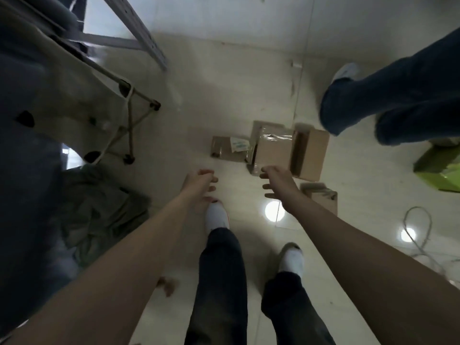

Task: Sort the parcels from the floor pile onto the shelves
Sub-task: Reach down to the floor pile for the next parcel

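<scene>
Left grip: fingers loosely curled, nothing in it, held out over the floor. Right grip: fingers spread and slightly bent, thumb apart, also holding nothing. The two grips are level with each other, palms facing inward, a gap between them.

Parcel pile lies on the floor just beyond the right grip:
- taped carton, directly past the right fingertips, clear tape across its top;
- open carton, touching the taped one on its far-right side, flap up, inside dark;
- flat labelled carton, beyond the gap between the grips, white label on top;
- small carton, under and just right of the right forearm, apart from the other three.

No grip touches any parcel.

Below the left grip: wearer's white shoe; second shoe nearer the body, dark trousers above both.

Left of the left grip: green cloth heap; beyond it, a cream fabric cart on a folding frame. Grey shelf upright far beyond.

Far right: another person's jeans legs, green bag, white cable.
</scene>
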`<control>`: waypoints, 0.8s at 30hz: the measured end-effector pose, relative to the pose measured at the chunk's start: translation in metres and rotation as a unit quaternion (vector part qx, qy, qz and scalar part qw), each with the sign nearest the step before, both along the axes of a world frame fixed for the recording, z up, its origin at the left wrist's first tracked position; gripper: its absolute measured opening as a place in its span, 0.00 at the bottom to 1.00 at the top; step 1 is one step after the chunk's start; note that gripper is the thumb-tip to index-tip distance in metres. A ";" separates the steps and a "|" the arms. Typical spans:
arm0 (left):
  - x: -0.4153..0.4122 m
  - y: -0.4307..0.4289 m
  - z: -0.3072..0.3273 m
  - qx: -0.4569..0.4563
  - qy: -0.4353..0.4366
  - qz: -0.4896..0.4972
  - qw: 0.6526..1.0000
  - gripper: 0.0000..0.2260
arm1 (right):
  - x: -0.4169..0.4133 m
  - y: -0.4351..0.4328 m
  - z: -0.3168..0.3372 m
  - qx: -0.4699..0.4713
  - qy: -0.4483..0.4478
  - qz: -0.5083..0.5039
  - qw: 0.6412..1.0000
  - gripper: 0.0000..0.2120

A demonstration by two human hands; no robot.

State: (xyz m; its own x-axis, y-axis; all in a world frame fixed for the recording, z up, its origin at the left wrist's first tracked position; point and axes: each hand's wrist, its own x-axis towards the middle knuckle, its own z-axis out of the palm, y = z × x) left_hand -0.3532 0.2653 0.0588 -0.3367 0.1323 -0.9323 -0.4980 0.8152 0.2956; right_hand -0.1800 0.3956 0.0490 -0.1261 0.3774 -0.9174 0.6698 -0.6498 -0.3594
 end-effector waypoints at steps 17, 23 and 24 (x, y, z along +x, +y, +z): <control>-0.066 0.062 -0.272 0.009 0.115 -0.109 0.987 0.37 | -0.104 0.015 -0.275 0.080 -0.084 -0.004 0.993 0.37; -0.067 0.050 -0.270 0.005 0.046 0.027 0.999 0.21 | -0.111 0.012 -0.264 0.104 -0.070 -0.131 0.983 0.39; -0.068 0.043 -0.267 0.001 0.036 0.050 0.998 0.24 | -0.112 0.012 -0.260 0.110 -0.068 -0.142 0.981 0.37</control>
